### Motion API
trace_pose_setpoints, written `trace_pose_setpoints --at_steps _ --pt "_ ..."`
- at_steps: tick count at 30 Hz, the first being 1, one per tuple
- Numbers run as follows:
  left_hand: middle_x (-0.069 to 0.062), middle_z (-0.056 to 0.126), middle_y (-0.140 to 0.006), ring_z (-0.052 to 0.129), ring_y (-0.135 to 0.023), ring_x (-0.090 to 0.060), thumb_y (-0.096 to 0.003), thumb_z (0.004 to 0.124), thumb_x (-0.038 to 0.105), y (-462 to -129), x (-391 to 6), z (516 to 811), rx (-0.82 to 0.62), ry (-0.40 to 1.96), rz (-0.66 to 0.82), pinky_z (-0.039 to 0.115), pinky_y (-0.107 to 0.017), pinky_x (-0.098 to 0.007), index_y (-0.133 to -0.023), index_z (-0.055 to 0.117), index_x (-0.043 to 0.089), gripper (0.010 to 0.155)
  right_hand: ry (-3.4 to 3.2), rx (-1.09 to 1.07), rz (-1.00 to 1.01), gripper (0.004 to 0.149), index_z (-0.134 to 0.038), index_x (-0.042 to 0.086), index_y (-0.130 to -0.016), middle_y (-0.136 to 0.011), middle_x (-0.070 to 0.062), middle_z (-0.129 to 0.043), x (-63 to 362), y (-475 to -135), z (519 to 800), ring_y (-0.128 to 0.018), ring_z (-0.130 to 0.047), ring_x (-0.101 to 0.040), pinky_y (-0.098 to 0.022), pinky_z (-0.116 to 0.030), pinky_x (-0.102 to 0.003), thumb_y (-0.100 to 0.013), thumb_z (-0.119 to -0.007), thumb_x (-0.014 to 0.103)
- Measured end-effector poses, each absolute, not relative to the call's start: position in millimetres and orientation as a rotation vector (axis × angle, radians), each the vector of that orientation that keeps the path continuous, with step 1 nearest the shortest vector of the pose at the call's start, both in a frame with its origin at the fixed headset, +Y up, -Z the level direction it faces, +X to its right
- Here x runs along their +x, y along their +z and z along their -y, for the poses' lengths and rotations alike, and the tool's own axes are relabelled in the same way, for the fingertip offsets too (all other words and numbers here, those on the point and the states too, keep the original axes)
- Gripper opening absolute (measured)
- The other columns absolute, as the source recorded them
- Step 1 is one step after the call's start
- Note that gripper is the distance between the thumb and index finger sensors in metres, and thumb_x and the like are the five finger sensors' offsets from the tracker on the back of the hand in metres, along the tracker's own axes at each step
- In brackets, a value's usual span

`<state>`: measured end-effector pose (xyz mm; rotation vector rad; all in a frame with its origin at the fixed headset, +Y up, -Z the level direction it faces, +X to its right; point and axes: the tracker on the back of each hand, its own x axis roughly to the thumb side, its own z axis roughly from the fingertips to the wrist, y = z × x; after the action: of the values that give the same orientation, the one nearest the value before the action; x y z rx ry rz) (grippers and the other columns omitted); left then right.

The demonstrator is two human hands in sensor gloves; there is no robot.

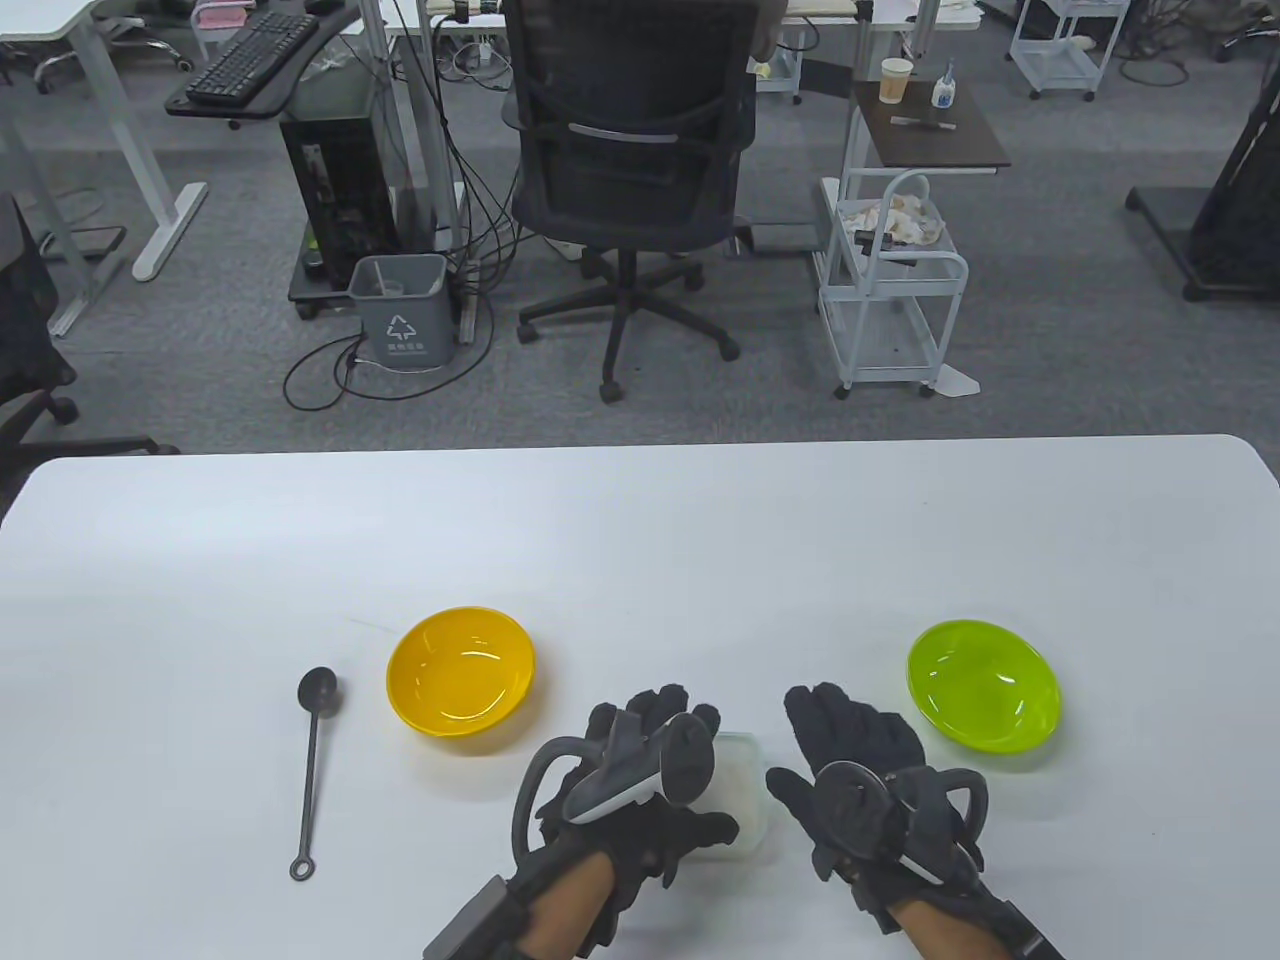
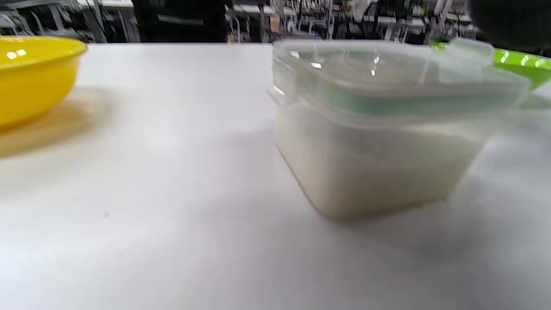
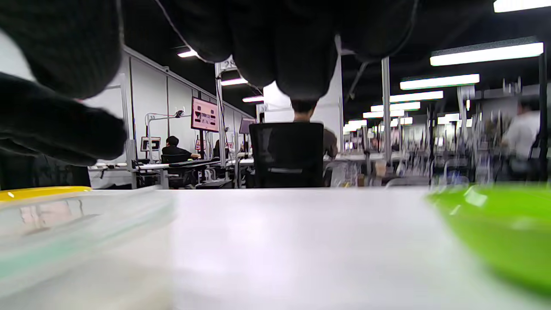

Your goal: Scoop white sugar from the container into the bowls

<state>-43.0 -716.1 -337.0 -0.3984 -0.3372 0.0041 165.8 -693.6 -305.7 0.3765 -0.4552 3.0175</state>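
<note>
A clear square container (image 1: 748,800) of white sugar stands near the table's front edge with its lid on. It shows up close in the left wrist view (image 2: 379,146). My left hand (image 1: 700,775) hovers over its left side with the fingers loosely spread; I cannot tell if it touches. My right hand (image 1: 800,745) is open just right of the container, with its fingers (image 3: 292,47) hanging above the table. A dark metal spoon (image 1: 315,770) lies at the left. An empty yellow bowl (image 1: 460,680) sits left of the container and an empty green bowl (image 1: 983,683) sits to its right.
The white table (image 1: 640,540) stretches far behind the bowls. An office chair (image 1: 630,190), a bin and a white cart stand on the floor beyond the table's far edge.
</note>
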Motion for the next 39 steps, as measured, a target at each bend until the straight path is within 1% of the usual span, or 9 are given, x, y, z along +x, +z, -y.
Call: trace_pose_setpoints --at_steps 3,6,9,12,14,17,31,35,39 --pt "0.009 0.002 -0.125 0.01 -0.125 -0.024 -0.0312 0.072 0.081 -341.8 -39.8 726.7 -0.48 -0.019 0.336 0.013 -0.088 -0.057 -0.114 0.014 0.046 0.107 3.143 0.396 0.501 0.08 -0.046 0.031 -0.109 -0.117 -0.012 -0.048 182.8 -303.3 691.1 -0.107 -0.061 -0.038 -0.077 -0.049 -0.061 -0.043 -0.076 0.064" --pt "0.01 0.001 -0.124 0.008 -0.125 -0.024 -0.0304 0.075 0.08 -344.8 -41.0 737.2 -0.526 0.029 0.357 0.011 -0.087 -0.058 -0.113 0.01 0.046 0.11 3.21 0.366 0.492 0.082 -0.042 0.034 -0.11 -0.12 -0.011 -0.039 202.1 -302.1 697.1 -0.112 -0.05 -0.04 -0.079 -0.043 -0.063 -0.042 -0.074 0.067" --pt "0.011 0.004 -0.126 0.016 -0.126 -0.021 -0.03 0.077 0.079 -345.0 -42.9 738.9 -0.492 0.027 0.367 0.015 -0.088 -0.058 -0.112 0.011 0.046 0.111 3.218 0.312 0.446 0.085 -0.038 0.035 -0.111 -0.121 -0.011 -0.033 217.5 -302.5 711.7 -0.115 -0.039 -0.041 -0.079 -0.038 -0.064 -0.041 -0.072 0.07" --pt "0.012 0.009 -0.127 0.02 -0.126 -0.021 -0.0298 0.08 0.078 -345.5 -43.6 739.4 -0.475 0.045 0.38 0.017 -0.089 -0.058 -0.113 0.014 0.045 0.111 3.186 0.252 0.349 0.086 -0.036 0.035 -0.111 -0.122 -0.011 -0.029 228.4 -305.3 725.8 -0.115 -0.035 -0.041 -0.079 -0.035 -0.065 -0.041 -0.072 0.07" --pt "0.012 0.015 -0.127 0.024 -0.126 -0.021 -0.0296 0.083 0.076 -345.8 -44.5 738.4 -0.458 0.059 0.387 0.022 -0.09 -0.057 -0.114 0.019 0.044 0.11 3.174 0.229 0.298 0.086 -0.036 0.035 -0.111 -0.122 -0.011 -0.028 233.0 -306.1 728.7 -0.115 -0.033 -0.041 -0.079 -0.034 -0.066 -0.041 -0.072 0.071" --pt "0.011 0.017 -0.127 0.028 -0.126 -0.023 -0.0294 0.085 0.073 -345.5 -44.8 737.4 -0.449 0.066 0.394 0.023 -0.09 -0.055 -0.114 0.022 0.043 0.11 3.173 0.204 0.302 0.087 -0.036 0.035 -0.111 -0.122 -0.01 -0.028 237.1 -307.1 729.6 -0.115 -0.033 -0.041 -0.079 -0.034 -0.066 -0.041 -0.072 0.071" --pt "0.011 0.016 -0.127 0.028 -0.126 -0.023 -0.0302 0.086 0.071 -346.1 -46.3 739.8 -0.441 0.1 0.395 0.022 -0.09 -0.056 -0.114 0.023 0.043 0.109 3.145 0.187 0.312 0.086 -0.038 0.034 -0.111 -0.121 -0.011 -0.031 234.6 -307.7 731.6 -0.115 -0.035 -0.041 -0.079 -0.035 -0.065 -0.041 -0.072 0.07" --pt "0.011 0.017 -0.127 0.03 -0.125 -0.024 -0.0297 0.086 0.072 -344.0 -48.2 737.6 -0.422 0.11 0.402 0.023 -0.09 -0.056 -0.114 0.025 0.043 0.109 3.138 0.166 0.31 0.085 -0.039 0.033 -0.111 -0.121 -0.011 -0.034 235.4 -307.4 731.6 -0.114 -0.037 -0.041 -0.079 -0.037 -0.065 -0.041 -0.072 0.07" --pt "0.009 0.02 -0.126 0.03 -0.124 -0.025 -0.0291 0.087 0.071 -338.8 -53.8 726.9 -0.351 0.115 0.43 0.024 -0.089 -0.057 -0.114 0.026 0.041 0.109 3.12 0.151 0.314 0.085 -0.039 0.033 -0.11 -0.121 -0.011 -0.034 236.7 -306.3 730.7 -0.114 -0.037 -0.041 -0.079 -0.037 -0.065 -0.041 -0.072 0.069"
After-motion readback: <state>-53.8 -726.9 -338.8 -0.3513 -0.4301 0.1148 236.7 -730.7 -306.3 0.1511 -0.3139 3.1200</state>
